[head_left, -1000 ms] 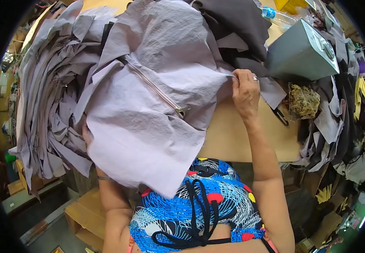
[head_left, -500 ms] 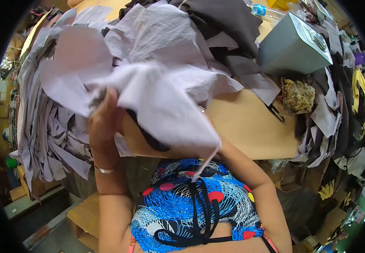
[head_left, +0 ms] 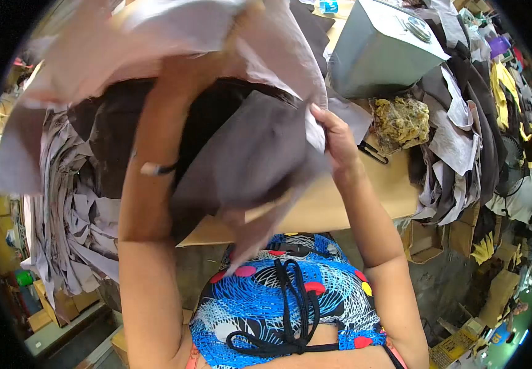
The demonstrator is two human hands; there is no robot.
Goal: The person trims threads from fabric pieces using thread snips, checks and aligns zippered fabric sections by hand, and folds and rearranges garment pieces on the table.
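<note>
Light grey-lilac cloth is raised and blurred across the top of the view, with dark grey cloth hanging below it. My right hand pinches the cloth's edge between thumb and fingers, right of centre. Reaching up at the upper middle, my left hand is smeared by motion and its fingertips are hidden at the light cloth. A thick pile of folded light cloth lies on the left.
A grey metal box stands at the upper right of the tan table. Near it are a clear bag of yellowish material and a black clip-like item. More cloth pieces hang at the right. A person is at the far right.
The light cloth has swung up and left, and dark cloth now shows beneath. My left hand has moved up and inward; my right hand has come out from behind the cloth. The view has shifted.
</note>
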